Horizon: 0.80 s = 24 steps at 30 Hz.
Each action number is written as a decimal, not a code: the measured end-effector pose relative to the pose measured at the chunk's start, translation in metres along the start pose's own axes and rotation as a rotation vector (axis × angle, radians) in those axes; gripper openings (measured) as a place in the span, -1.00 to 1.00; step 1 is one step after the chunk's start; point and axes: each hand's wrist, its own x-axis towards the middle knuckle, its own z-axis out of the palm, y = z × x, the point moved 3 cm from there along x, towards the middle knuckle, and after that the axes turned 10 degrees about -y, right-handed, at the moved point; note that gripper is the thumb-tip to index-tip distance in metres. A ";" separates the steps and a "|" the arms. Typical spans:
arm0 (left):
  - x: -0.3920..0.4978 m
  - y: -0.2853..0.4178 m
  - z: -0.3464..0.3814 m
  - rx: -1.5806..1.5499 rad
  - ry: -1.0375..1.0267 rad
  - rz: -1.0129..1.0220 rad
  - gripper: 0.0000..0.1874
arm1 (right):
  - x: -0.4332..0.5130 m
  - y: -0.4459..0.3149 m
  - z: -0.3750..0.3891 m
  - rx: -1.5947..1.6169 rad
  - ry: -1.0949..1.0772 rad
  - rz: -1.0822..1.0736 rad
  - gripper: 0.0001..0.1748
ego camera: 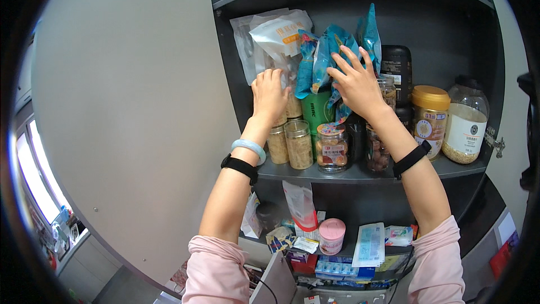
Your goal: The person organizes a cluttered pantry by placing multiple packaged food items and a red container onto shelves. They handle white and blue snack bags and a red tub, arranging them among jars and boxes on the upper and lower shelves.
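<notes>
My left hand (271, 94) is at the left of the upper cabinet shelf, against the lower part of a white plastic pouch (280, 29) and above glass jars of pale grains (299, 145); its fingertips are partly hidden, so its grip cannot be told. My right hand (356, 80), fingers spread, lies over the front of blue foil snack bags (333, 48). The bags rest above a green container (316, 109). Below my right hand stand a jar of cookies with a colourful lid (332, 150) and a jar of brown round pieces (376, 152).
Right of my hands stand a black bottle (396, 67), a gold-lidded jar (431, 114) and a clear jar of oats (466, 124). The lower shelf holds a pink-lidded tub (332, 236), papers (369, 245) and boxes. A large pale door panel (135, 114) stands at left.
</notes>
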 end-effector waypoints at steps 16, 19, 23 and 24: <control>0.022 0.027 0.020 0.033 0.084 0.024 -0.36 | 0.018 0.014 0.016 -0.039 -0.019 0.181 -0.76; 0.027 0.021 0.025 -0.016 0.014 -0.004 -0.34 | 0.025 0.008 0.023 -0.085 -0.011 0.190 -0.75; 0.022 0.004 0.016 -0.323 -0.133 0.046 -0.40 | 0.012 0.003 0.016 -0.045 0.000 0.110 -0.74; 0.018 0.002 0.013 -0.420 -0.139 0.038 -0.42 | 0.012 0.004 0.014 -0.036 -0.042 0.121 -0.72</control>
